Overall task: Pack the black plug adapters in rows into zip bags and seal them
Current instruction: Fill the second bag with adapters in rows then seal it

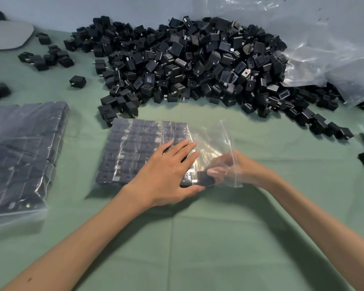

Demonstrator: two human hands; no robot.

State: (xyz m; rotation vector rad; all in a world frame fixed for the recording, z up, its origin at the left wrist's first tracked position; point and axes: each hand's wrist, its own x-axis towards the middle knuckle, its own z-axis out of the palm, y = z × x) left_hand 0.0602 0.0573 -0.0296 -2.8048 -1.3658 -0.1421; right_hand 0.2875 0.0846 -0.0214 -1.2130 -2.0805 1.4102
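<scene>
1. The zip bag (215, 135) lies flat on the green worktop (198, 238) just in front of the person. Its long axis runs left to right, with the closed end to the left and the open mouth to the right.
2. Packed rows (135, 148) of adapters fill the closed end and keep the bag flat. The stretch near the mouth is bare plastic, so the last column looks unfinished.
3. The left hand (168, 171) rests palm down on the rows with its fingers straight and spread. It is apparently pressing them so that none tips or slides while another goes in.
4. The right hand (235, 168) reaches in through the mouth, its fingers curled round one black adapter (205, 179) at the near right corner of the rows. The plastic blurs the grip, so which fingers pinch it is unclear.
5. That adapter seems to lie squared up with its neighbours, ready to close the near row.
6. The loose pile (187, 64) sits just beyond the bag for easy picking. It spills from a large clear sack (313, 49).
7. Filled bags (23, 154) are stacked well to the left, out of the way.
8. The mouth is not yet sealed.
</scene>
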